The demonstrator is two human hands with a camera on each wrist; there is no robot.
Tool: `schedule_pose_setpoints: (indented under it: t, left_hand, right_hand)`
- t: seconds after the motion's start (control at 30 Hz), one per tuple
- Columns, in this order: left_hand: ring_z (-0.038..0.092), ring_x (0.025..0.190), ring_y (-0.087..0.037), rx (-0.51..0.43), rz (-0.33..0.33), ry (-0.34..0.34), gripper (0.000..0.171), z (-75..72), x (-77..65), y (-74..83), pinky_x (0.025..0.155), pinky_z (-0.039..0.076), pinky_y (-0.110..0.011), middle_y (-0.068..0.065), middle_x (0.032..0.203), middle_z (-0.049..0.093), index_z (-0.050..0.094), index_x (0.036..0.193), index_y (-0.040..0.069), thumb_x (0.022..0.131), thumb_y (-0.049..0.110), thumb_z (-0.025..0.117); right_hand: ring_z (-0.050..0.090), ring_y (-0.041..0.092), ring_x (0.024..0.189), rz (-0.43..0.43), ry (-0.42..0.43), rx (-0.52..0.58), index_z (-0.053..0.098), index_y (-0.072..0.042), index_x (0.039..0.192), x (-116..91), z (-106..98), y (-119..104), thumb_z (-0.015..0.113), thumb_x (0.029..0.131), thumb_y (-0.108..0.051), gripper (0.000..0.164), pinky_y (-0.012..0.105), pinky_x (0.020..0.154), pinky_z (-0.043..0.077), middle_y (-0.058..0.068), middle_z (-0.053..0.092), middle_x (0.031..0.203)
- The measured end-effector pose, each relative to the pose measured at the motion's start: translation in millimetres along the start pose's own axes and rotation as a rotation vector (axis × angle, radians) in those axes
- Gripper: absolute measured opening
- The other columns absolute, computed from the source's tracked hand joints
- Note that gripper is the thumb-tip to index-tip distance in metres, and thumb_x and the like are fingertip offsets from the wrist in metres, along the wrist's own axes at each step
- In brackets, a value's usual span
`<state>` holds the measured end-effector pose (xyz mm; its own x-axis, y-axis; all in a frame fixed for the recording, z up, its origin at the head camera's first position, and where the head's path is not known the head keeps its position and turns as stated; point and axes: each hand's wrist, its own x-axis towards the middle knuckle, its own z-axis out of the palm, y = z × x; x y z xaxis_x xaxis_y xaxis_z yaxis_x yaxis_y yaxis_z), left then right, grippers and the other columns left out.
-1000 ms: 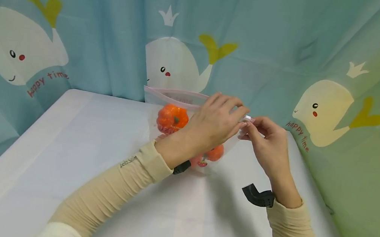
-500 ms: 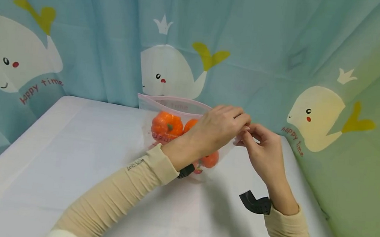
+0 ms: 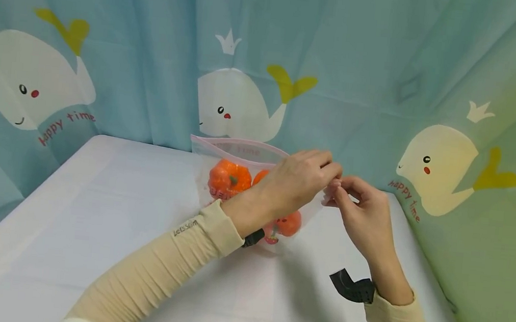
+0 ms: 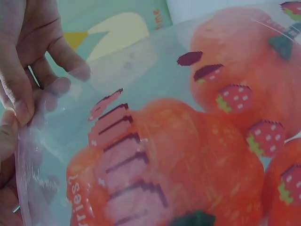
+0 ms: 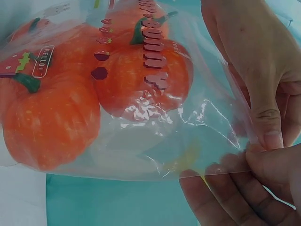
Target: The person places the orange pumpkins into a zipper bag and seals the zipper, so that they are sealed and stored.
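Observation:
A clear zip bag (image 3: 203,159) with a pink top edge and strawberry print stands upright, several small orange pumpkins (image 3: 230,180) inside it. Its mouth gapes on the left part of the zip strip. My left hand (image 3: 300,177) reaches across the bag's front and pinches the zip edge near the right top corner. Right beside it, my right hand (image 3: 364,211) pinches that corner between thumb and fingers. Fingertips of both hands meet there, and the slider seen earlier is hidden by them. In the right wrist view, green-stemmed pumpkins (image 5: 51,122) press against the printed film.
The bag rests on a white table (image 3: 111,209) whose back edge meets a blue curtain (image 3: 354,62) printed with whales. A green curtain side (image 3: 503,254) runs along the right edge. Black wrist mounts (image 3: 353,287) sit on both wrists.
The white slider, visible between the fingers one second ago, is now covered as my left hand has closed in on my right. The head view has shifted slightly; the bag stays in place.

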<state>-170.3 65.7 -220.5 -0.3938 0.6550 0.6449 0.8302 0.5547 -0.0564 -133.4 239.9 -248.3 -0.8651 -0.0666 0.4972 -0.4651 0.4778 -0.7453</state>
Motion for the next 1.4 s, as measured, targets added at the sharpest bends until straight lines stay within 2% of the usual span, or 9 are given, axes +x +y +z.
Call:
schedule_pose_setpoints:
  t: [0.2, 0.33, 0.5, 0.87, 1.0, 1.13, 1.4]
  left_hand:
    - [0.055, 0.079, -0.016, 0.046, -0.005, -0.028, 0.018, -2.0, -1.4, -0.1, 0.072, 0.047, -0.020, -0.002, 0.086, 0.060, 0.069, 0.093, 0.012, 0.094, -0.001, 0.056]
    - [0.057, 0.084, -0.016, 0.073, -0.006, -0.061, 0.018, -4.8, -2.9, -1.9, 0.075, 0.049, -0.019, -0.001, 0.091, 0.061, 0.069, 0.096, 0.012, 0.092, -0.003, 0.058]
    - [0.060, 0.090, -0.017, 0.074, -0.002, -0.065, 0.015, -6.7, -5.1, -6.9, 0.079, 0.051, -0.020, -0.002, 0.096, 0.064, 0.069, 0.100, 0.011, 0.091, 0.000, 0.065]
    - [0.057, 0.081, -0.018, 0.095, 0.019, -0.031, 0.006, -10.8, -13.8, -16.2, 0.075, 0.050, -0.023, -0.004, 0.089, 0.062, 0.068, 0.096, 0.011, 0.091, 0.012, 0.072]
    - [0.056, 0.079, -0.018, 0.087, 0.031, -0.018, 0.005, -11.5, -17.7, -19.6, 0.073, 0.049, -0.024, -0.003, 0.087, 0.061, 0.067, 0.093, 0.010, 0.090, 0.009, 0.072]
    - [0.055, 0.078, -0.018, 0.074, 0.018, -0.028, 0.006, -14.1, -22.0, -22.4, 0.073, 0.048, -0.023, -0.003, 0.085, 0.060, 0.068, 0.093, 0.010, 0.090, 0.006, 0.071]
    - [0.057, 0.083, -0.017, 0.079, -0.010, -0.048, 0.004, -21.6, -29.4, -29.1, 0.076, 0.052, -0.023, -0.002, 0.088, 0.062, 0.069, 0.096, 0.012, 0.093, 0.012, 0.069]
  right_hand:
    - [0.071, 0.014, 0.067, -0.009, 0.006, -0.001, 0.070, 0.001, 0.089, 0, 1, 0, 0.062, 0.095, -0.003, 0.011, 0.027, 0.067, 0.060, 0.012, 0.071, 0.085]
    - [0.071, 0.014, 0.067, -0.016, 0.007, -0.002, 0.071, 0.000, 0.089, 1, 1, 0, 0.066, 0.094, -0.007, 0.010, 0.027, 0.068, 0.060, 0.012, 0.071, 0.083]
    - [0.070, 0.014, 0.066, -0.029, 0.006, -0.014, 0.073, -0.001, 0.092, 1, 0, 0, 0.068, 0.093, -0.009, 0.009, 0.026, 0.068, 0.060, 0.011, 0.072, 0.084]
    - [0.071, 0.015, 0.066, -0.013, 0.008, -0.014, 0.071, 0.000, 0.091, -1, 1, 2, 0.068, 0.093, -0.009, 0.009, 0.026, 0.068, 0.060, 0.012, 0.071, 0.086]
    - [0.071, 0.014, 0.067, -0.002, 0.007, -0.026, 0.070, -0.001, 0.089, -4, 1, 2, 0.068, 0.093, -0.010, 0.010, 0.025, 0.068, 0.060, 0.012, 0.071, 0.083]
    - [0.072, 0.014, 0.067, 0.004, 0.004, -0.027, 0.070, -0.002, 0.089, -5, 1, 2, 0.068, 0.094, -0.011, 0.011, 0.025, 0.068, 0.060, 0.012, 0.071, 0.082]
    - [0.072, 0.012, 0.070, 0.033, 0.020, -0.050, 0.072, -0.002, 0.091, -6, 2, 0, 0.068, 0.093, -0.010, 0.010, 0.024, 0.069, 0.060, 0.013, 0.072, 0.089]
